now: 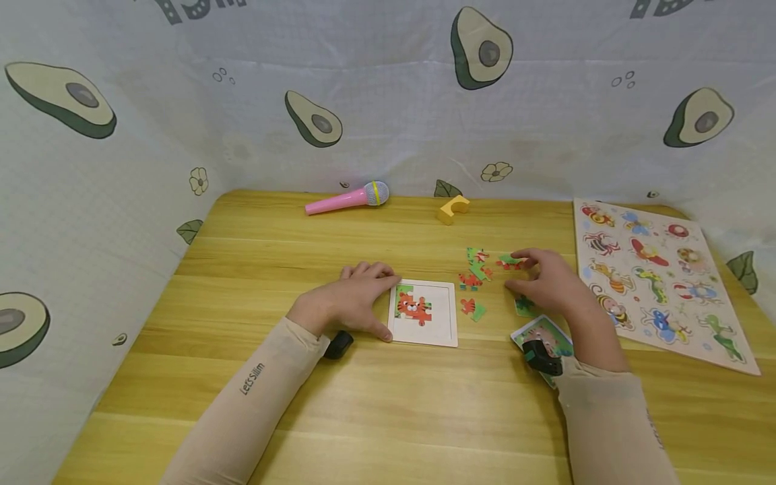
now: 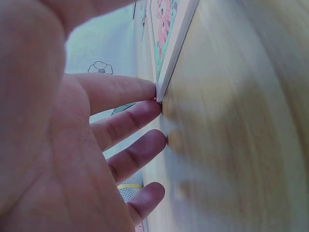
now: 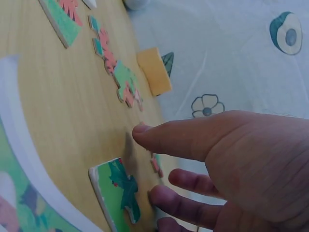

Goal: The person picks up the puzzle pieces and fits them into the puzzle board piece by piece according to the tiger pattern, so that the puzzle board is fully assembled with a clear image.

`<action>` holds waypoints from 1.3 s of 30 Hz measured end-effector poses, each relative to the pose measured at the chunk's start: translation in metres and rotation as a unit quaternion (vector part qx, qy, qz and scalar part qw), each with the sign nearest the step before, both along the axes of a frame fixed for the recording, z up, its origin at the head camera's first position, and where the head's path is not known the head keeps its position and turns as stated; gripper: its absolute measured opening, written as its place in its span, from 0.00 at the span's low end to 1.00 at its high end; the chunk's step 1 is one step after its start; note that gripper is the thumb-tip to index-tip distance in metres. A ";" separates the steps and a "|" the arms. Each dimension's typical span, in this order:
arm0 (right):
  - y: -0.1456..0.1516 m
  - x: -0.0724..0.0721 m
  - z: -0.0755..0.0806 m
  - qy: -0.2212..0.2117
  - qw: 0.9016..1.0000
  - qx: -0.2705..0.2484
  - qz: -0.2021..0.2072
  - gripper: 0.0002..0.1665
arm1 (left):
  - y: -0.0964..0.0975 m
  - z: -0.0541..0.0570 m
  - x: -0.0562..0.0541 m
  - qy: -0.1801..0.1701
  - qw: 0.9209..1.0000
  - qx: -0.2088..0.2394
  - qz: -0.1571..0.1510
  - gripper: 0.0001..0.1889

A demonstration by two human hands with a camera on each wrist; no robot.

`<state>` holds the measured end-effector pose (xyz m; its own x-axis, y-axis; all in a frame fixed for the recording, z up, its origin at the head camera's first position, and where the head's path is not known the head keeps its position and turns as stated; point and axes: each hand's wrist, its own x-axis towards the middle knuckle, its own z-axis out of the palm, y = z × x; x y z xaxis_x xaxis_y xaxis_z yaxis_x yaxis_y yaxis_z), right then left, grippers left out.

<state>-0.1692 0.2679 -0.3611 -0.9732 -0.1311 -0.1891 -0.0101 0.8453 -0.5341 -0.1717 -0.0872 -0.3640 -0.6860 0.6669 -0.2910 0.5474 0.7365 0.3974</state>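
A white puzzle tray (image 1: 444, 313) lies on the wooden table, with joined pieces showing a tiger face (image 1: 414, 308) at its upper left. My left hand (image 1: 353, 300) rests at the tray's left side, thumb by the lower corner and index finger by the upper. In the left wrist view, the fairly straight index finger (image 2: 123, 92) touches the tray corner. My right hand (image 1: 548, 283) hovers with thumb and fingers apart, fingertips near a red-and-green puzzle piece (image 1: 508, 261). Below its thumb lies a green puzzle piece (image 3: 113, 193). Nothing shows between the right thumb and fingers.
Several loose puzzle pieces (image 1: 470, 281) lie right of the tray. A picture card (image 1: 554, 333) is partly under the right wrist. An insect puzzle board (image 1: 667, 283) occupies the right side. A pink microphone (image 1: 345, 200) and a yellow arch block (image 1: 452, 209) lie along the back.
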 end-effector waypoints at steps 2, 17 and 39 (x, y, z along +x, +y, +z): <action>0.002 -0.001 -0.002 0.000 1.000 0.004 -0.008 0.39 | 0.000 0.000 0.000 0.000 1.000 0.000 0.000 0.54; 0.004 -0.004 -0.007 0.008 0.999 0.021 0.025 0.38 | 0.000 0.000 0.001 -0.003 1.000 0.001 0.003 0.54; -0.003 -0.003 -0.004 -0.008 1.000 0.018 0.016 0.28 | 0.000 0.001 0.001 -0.005 1.000 0.002 0.002 0.54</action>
<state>-0.1721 0.2650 -0.3650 -0.9653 -0.1559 -0.2095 -0.0301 0.8632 -0.5040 -0.1710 -0.0873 -0.3632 -0.6861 0.6651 -0.2947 0.5398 0.7371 0.4066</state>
